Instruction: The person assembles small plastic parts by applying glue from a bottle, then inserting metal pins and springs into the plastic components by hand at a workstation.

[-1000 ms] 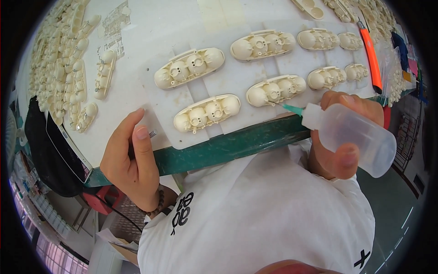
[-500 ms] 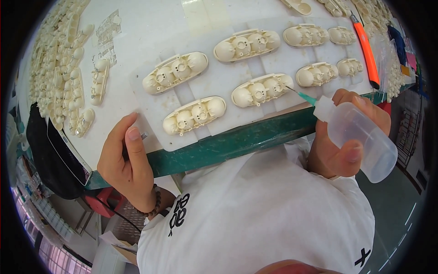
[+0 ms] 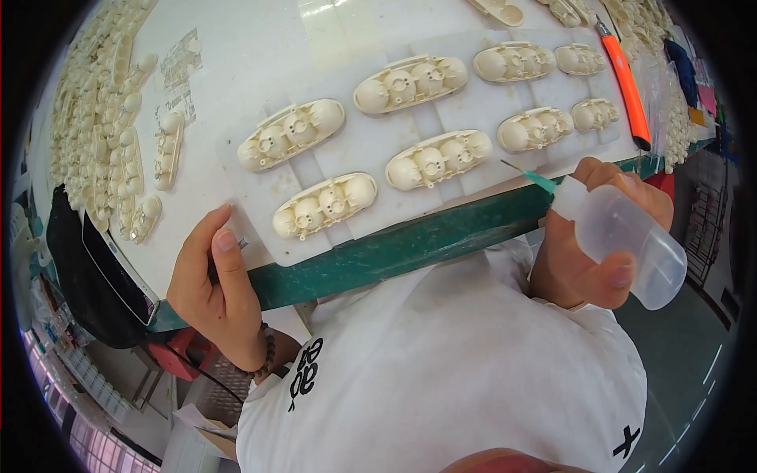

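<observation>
My right hand [image 3: 591, 244] is wrapped round a translucent squeeze bottle [image 3: 631, 229]. Its green dispensing needle [image 3: 541, 181] points up and left, the metal tip apart from the nearest cream plastic part [image 3: 439, 158]. Several such rounded parts lie in two rows on a translucent white board [image 3: 296, 251], among them a front-left part [image 3: 325, 205] and a smaller one [image 3: 535, 130] on the right. By the board's left end, my left hand [image 3: 217, 276] rests at the table edge, thumb and forefinger extended and apart, holding nothing I can see.
Heaps of cream parts [image 3: 102, 134] cover the table's left side. At the right lies an orange utility knife [image 3: 628, 87]. A green edge [image 3: 410, 243] runs along the table front. A black cloth [image 3: 79, 268] and a dark-screened device [image 3: 118, 264] sit at the left corner.
The needle tip has come away from the front middle part and now sits just right of it. My view has shifted slightly. My left hand looks much the same.
</observation>
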Demonstrator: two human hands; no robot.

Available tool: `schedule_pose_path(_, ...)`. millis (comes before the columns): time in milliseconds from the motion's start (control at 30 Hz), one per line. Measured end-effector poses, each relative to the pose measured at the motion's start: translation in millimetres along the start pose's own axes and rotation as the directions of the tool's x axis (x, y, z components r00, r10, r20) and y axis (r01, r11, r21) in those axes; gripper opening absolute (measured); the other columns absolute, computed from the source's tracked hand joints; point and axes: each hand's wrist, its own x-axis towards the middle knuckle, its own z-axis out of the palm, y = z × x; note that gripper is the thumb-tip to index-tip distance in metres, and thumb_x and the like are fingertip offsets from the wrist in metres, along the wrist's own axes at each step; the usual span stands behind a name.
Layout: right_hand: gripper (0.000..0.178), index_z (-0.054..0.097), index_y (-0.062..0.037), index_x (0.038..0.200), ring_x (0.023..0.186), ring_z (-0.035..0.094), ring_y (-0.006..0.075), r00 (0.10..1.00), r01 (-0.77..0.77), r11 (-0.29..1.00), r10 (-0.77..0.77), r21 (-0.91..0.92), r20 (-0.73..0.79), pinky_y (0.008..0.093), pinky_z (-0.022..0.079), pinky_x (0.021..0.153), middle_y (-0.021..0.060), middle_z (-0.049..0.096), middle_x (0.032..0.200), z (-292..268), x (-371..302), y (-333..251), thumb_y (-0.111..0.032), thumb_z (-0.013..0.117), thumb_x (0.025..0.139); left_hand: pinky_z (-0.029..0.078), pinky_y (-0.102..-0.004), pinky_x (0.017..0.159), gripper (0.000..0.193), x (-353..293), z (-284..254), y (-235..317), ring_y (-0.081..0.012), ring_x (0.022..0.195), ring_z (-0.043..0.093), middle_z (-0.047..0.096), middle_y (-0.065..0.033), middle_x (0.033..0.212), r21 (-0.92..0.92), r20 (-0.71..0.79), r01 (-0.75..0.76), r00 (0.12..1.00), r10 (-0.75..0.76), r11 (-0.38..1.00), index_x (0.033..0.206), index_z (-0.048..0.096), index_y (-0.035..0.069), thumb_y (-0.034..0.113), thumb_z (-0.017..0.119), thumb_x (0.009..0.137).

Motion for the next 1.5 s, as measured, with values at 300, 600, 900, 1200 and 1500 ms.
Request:
schedule_pose_path(300, 0.054, 0.055, 0.0057, 0.099, 0.067, 0.060, 0.0250, 0.945, -0.136, 0.989, 0.114, -0.051, -0.307, 0.0331, 0.049, 0.061, 0.0166, 0.060, 0.079, -12, -10, 13, -0.044, 0.060, 0.078, 0.033, -0.0195, 0.056, 0.024, -2, 1, -2, -0.0053, 0.062, 0.045, 0.057, -0.0014, 0.073, 0.053, -0.016, 0.006, 1.000, -0.005, 0.999, 0.100, 0.068, -0.004, 0.015, 0.054, 0.096)
schedule_pose_path(600, 0.068, 0.054, 0.0049, 0.107, 0.074, 0.056, 0.0148, 0.967, -0.184, 0.874, 0.078, -0.449, -0.244, 0.0271, 0.047, 0.069, 0.0098, 0.059, 0.087, -11, -10, 5, -0.057, 0.065, 0.080, 0.026, -0.0195, 0.051, 0.026, -1, 5, 2, -0.0033, 0.058, 0.037, 0.045, 0.0049, 0.061, 0.080, -0.044, 0.009, 0.999, -0.006, 0.997, 0.102, 0.069, -0.001, 0.019, 0.052, 0.097)
schedule_pose_path(900, 0.057, 0.054, 0.0046, 0.100, 0.063, 0.058, 0.0220, 0.972, -0.168, 0.928, 0.099, -0.334, -0.215, 0.0310, 0.045, 0.055, 0.0148, 0.057, 0.071, -17, -12, 3, -0.048, 0.060, 0.079, 0.027, -0.0197, 0.052, 0.026, -2, 4, 4, -0.0037, 0.058, 0.038, 0.046, 0.0043, 0.060, 0.086, -0.036, 0.032, 0.999, -0.029, 0.996, 0.102, 0.069, -0.001, 0.018, 0.051, 0.097)
schedule_pose_path(1200, 0.055, 0.055, 0.0062, 0.094, 0.061, 0.058, 0.0236, 0.919, 0.010, 0.886, -0.191, -0.463, -0.344, 0.0333, 0.047, 0.057, 0.0165, 0.058, 0.070, -20, -6, 16, -0.047, 0.057, 0.079, 0.030, -0.0194, 0.052, 0.024, -1, 2, 0, -0.0041, 0.058, 0.041, 0.054, 0.0012, 0.065, 0.077, -0.020, 0.026, 1.000, -0.024, 0.997, 0.101, 0.068, -0.004, 0.014, 0.053, 0.095)
schedule_pose_path(1500, 0.062, 0.053, 0.0060, 0.105, 0.071, 0.056, 0.0166, 0.947, -0.078, 0.806, -0.124, -0.586, -0.296, 0.0277, 0.047, 0.066, 0.0125, 0.059, 0.086, -24, -9, 11, -0.050, 0.064, 0.081, 0.030, -0.0194, 0.052, 0.025, -2, 2, 1, -0.0042, 0.058, 0.041, 0.054, 0.0005, 0.065, 0.084, -0.043, 0.034, 0.999, -0.030, 0.996, 0.105, 0.067, -0.003, 0.015, 0.053, 0.095)
